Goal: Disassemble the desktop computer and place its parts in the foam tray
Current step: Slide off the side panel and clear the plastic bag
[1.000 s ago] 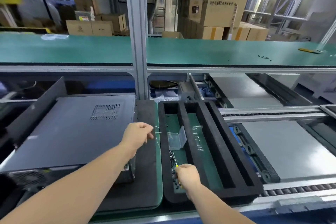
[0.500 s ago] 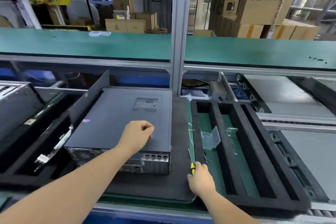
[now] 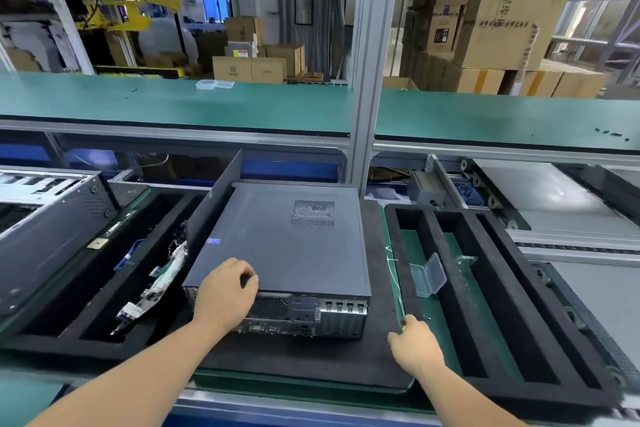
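Note:
The dark grey desktop computer (image 3: 287, 246) lies flat on a black mat (image 3: 377, 350), its rear ports facing me. My left hand (image 3: 225, 295) rests with curled fingers on the near top edge of the case, above the rear panel. My right hand (image 3: 414, 340) grips a yellow-handled screwdriver (image 3: 403, 328) at the near left wall of the black foam tray (image 3: 498, 291) on the right; only a speck of the handle shows. A small clear plastic box (image 3: 427, 276) with its lid up stands in the tray's left slot.
Another black foam tray (image 3: 86, 308) on the left holds cables and parts, with a detached side panel (image 3: 211, 215) leaning at its right edge and an opened chassis (image 3: 48, 218) further left. A grey upright post (image 3: 367, 80) stands behind the computer, with a green shelf (image 3: 207, 107) across.
The view has swung left and nearer. My left hand came down from above the lid onto the case's near edge. My right hand with the screwdriver stayed at the tray's near left wall.

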